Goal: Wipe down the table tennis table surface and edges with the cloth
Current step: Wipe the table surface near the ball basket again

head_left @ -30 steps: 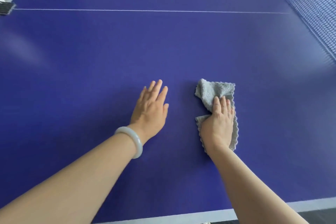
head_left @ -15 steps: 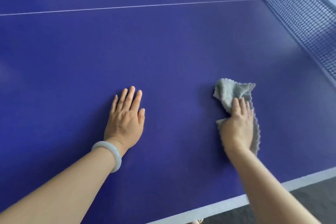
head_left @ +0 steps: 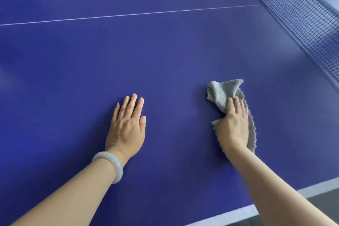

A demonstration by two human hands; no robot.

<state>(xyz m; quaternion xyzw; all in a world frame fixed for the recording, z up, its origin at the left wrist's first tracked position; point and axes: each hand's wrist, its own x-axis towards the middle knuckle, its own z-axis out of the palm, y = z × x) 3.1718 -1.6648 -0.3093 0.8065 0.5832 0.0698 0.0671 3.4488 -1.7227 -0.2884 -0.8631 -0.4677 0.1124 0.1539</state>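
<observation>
Compared with a second ago, the cloth point(head_left: 220, 93) is carried toward 3 o'clock under the right hand point(head_left: 233, 128), nearer the net point(head_left: 302, 14), and the gap to the left hand point(head_left: 126, 130) is widened. The cloth's far fold is now flared toward 1 o'clock.

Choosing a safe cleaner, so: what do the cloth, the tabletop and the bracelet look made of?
Cloth: grey, fluffy looped pile, scalloped hem; likely microfibre.
Tabletop: blue, smooth painted board with a soft satin sheen; core hidden.
Bracelet: pale, glossy, slightly translucent ring; jade-like stone or glass, cannot tell.
</observation>
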